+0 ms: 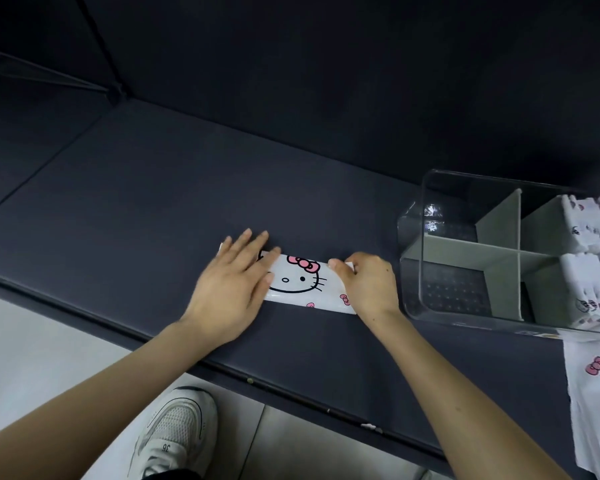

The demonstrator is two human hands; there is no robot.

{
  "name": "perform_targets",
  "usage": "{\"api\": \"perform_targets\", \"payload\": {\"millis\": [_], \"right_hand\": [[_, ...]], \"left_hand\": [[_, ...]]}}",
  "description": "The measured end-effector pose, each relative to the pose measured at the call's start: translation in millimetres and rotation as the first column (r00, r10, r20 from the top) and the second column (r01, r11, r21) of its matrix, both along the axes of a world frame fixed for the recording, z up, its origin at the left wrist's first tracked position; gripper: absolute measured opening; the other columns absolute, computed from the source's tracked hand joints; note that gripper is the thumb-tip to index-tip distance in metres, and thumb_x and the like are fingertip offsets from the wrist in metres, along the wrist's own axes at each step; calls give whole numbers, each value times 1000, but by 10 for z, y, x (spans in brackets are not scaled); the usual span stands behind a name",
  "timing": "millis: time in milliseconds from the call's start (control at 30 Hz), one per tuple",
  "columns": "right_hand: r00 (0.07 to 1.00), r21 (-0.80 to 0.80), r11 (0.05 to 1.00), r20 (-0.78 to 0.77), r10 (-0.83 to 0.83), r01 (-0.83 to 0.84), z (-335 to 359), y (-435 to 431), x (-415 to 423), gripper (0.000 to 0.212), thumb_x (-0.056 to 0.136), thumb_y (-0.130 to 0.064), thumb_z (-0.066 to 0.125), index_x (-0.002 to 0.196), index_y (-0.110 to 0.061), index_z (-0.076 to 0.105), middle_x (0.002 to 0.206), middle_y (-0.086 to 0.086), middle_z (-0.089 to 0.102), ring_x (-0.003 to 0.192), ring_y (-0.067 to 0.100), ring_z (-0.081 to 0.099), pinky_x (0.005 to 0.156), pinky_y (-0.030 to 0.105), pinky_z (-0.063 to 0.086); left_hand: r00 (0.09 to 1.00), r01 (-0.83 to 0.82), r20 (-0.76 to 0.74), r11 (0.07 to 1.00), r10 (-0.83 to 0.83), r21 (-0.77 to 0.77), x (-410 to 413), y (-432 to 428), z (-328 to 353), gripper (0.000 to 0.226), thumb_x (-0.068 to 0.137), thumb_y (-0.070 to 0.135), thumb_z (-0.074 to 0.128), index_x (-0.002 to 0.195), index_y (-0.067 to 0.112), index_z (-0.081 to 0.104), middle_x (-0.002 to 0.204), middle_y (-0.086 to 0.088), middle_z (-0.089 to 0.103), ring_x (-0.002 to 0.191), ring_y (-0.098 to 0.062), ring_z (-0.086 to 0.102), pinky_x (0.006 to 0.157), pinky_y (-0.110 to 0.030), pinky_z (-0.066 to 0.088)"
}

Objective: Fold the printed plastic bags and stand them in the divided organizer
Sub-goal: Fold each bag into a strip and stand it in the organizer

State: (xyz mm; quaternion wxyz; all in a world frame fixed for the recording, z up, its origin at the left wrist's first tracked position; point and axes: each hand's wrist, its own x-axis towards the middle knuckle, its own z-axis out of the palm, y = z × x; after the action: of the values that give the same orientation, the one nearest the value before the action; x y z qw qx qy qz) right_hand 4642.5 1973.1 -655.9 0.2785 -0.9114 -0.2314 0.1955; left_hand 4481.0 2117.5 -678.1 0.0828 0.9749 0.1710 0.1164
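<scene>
A white plastic bag (303, 282) printed with a cat face and pink bows lies folded into a narrow strip on the dark table. My left hand (234, 289) presses flat on its left end with straight fingers. My right hand (364, 282) pinches the strip's right end, fingers curled over the edge. To the right stands the clear organizer (426, 216) with grey dividers. Folded printed bags (589, 233) stand upright in its right-hand compartments; the left-hand compartments hold nothing.
Unfolded printed bags (596, 393) lie in a loose pile at the table's right front edge, below the organizer. The dark padded table (187, 188) stretches left and back. A white sneaker (177, 431) shows on the pale floor under the front edge.
</scene>
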Motion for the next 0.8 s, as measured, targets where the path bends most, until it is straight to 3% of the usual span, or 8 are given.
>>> {"api": "perform_targets", "payload": {"millis": [133, 233, 300, 367, 433, 500, 700, 800], "right_hand": [[1000, -2, 1000, -4, -1, 1, 38, 1, -11, 32, 95, -36, 55, 81, -7, 59, 62, -4, 51, 49, 7, 47, 44, 15, 33], [1000, -49, 999, 18, 0, 1, 92, 3, -66, 31, 96, -36, 53, 91, -7, 60, 69, 0, 57, 60, 20, 59, 54, 26, 38], [919, -163, 987, 390, 58, 7, 71, -35, -152, 25, 91, -33, 61, 96, -8, 61, 75, 8, 62, 68, 32, 63, 55, 31, 38], [700, -254, 967, 686, 199, -26, 21, -96, -316, 29, 83, -34, 61, 102, -12, 65, 86, 11, 64, 70, 31, 62, 58, 34, 43], [650, -324, 925, 663, 372, -198, -68, -112, -450, 45, 87, -38, 41, 120, -15, 62, 114, 15, 62, 100, 33, 60, 88, 46, 45], [688, -345, 877, 547, 478, -335, -161, -107, -528, 51, 92, -37, 30, 132, -18, 56, 135, 16, 53, 125, 35, 50, 108, 55, 29], [787, -365, 868, 398, 471, -335, -309, -362, -419, 53, 97, -34, 19, 144, -20, 41, 150, 5, 40, 139, 26, 35, 116, 53, 15], [813, -310, 913, 438, 383, -264, -314, -525, -383, 52, 97, -30, 24, 139, -11, 47, 145, 4, 47, 135, 25, 43, 110, 53, 26]], "left_hand": [[986, -4, -168, 1000, 5, 5, 14, -50, -108, 58, 101, 43, 19, 142, 11, 44, 147, -16, 42, 137, -37, 35, 113, -41, 13], [980, -8, -197, 1000, 13, 26, 0, -45, -126, 62, 97, 49, 23, 146, 12, 38, 150, -15, 36, 141, -34, 30, 114, -42, 13], [979, -11, -206, 1000, 14, 20, 6, -55, -118, 67, 96, 55, 22, 146, 13, 37, 152, -15, 34, 142, -33, 28, 115, -43, 12], [977, -8, -213, 1000, 13, 20, 8, -67, -122, 72, 96, 61, 15, 147, 14, 36, 153, -15, 33, 143, -33, 25, 115, -44, 12], [975, -12, -220, 1000, 15, 14, 8, -67, -120, 77, 95, 65, 11, 147, 14, 36, 153, -14, 31, 143, -32, 24, 115, -43, 11], [975, -12, -222, 1000, 14, 10, 8, -67, -118, 78, 94, 67, 10, 147, 15, 35, 153, -13, 31, 144, -31, 24, 116, -43, 10], [972, -18, -235, 1000, 19, 10, 11, -70, -94, 76, 93, 66, 17, 148, 16, 35, 154, -13, 31, 144, -31, 23, 117, -44, 9], [971, -13, -240, 1000, 13, 3, 8, -64, -101, 76, 93, 67, 16, 148, 17, 33, 154, -13, 31, 144, -31, 23, 117, -44, 9]]}}
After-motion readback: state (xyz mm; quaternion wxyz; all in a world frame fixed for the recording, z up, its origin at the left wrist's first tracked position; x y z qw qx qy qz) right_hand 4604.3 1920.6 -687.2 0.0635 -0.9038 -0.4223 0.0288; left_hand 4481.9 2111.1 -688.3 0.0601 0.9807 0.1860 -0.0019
